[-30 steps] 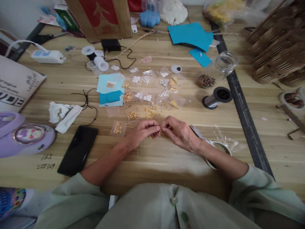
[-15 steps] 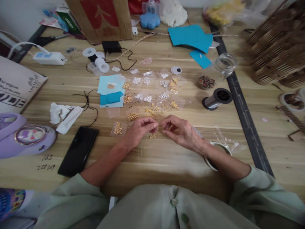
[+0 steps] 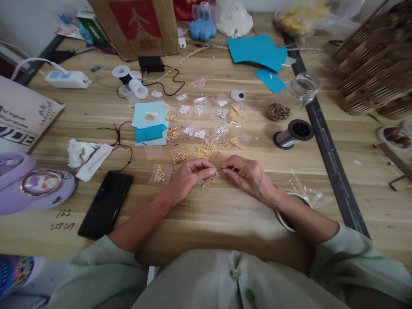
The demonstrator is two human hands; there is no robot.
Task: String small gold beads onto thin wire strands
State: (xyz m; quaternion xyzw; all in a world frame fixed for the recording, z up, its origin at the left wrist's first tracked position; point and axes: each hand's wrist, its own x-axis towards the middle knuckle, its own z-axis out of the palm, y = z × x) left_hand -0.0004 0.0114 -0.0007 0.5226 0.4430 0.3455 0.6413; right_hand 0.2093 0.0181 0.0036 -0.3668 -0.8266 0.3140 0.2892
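My left hand (image 3: 189,178) is closed in a pinch, thumb against forefinger. Fine pale thread (image 3: 189,204) hangs below it and seems to run out of its fingers. Just to its right, my right hand (image 3: 246,176) also pinches with thumb and forefinger; whatever is between those fingertips is too small to make out. A narrow gap separates the two sets of fingertips. Under the left fingertips lies a small heap of gold beads (image 3: 207,183). More gold beads (image 3: 202,151) are spread just beyond, and a bag of gold beads (image 3: 160,174) lies left of my left hand.
Small bags of silver pieces (image 3: 198,110) lie farther back. On the right stand a wire spool (image 3: 294,134), a jar of dark beads (image 3: 279,110) and a round white-rimmed container (image 3: 283,221) partly under my right forearm. A phone (image 3: 105,205) and purple bottle (image 3: 35,184) are left.
My right hand has shifted slightly right, and its fingers have drawn closer together. My left fingertips have moved a little right and down. The things on the table look unmoved.
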